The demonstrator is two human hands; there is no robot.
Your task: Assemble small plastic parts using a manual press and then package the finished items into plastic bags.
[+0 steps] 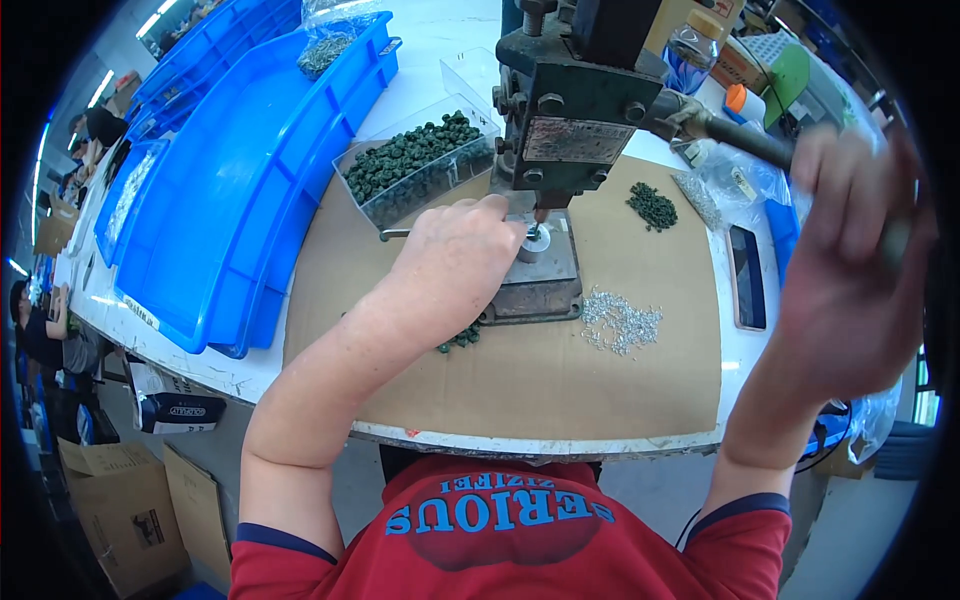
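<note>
A dark green hand press (570, 130) stands on the table in front of me, its ram down over a round metal die (533, 245) on the base plate (545, 285). My left hand (460, 250) is closed beside the die, with a thin metal rod-like tool (397, 234) sticking out from under it. At the fingertips, a small dark green part (533, 231) sits on the die under the ram. My right hand (850, 270), blurred, is wrapped around the end of the press's lever (745, 140) at the right.
A clear box of dark green parts (415, 165) stands left of the press. On the cardboard sheet (560, 400) lie silvery pieces (620, 322) and more green parts (652, 206). Blue trays (230, 200) fill the left. A phone (747, 277) and plastic bags (735, 180) lie right.
</note>
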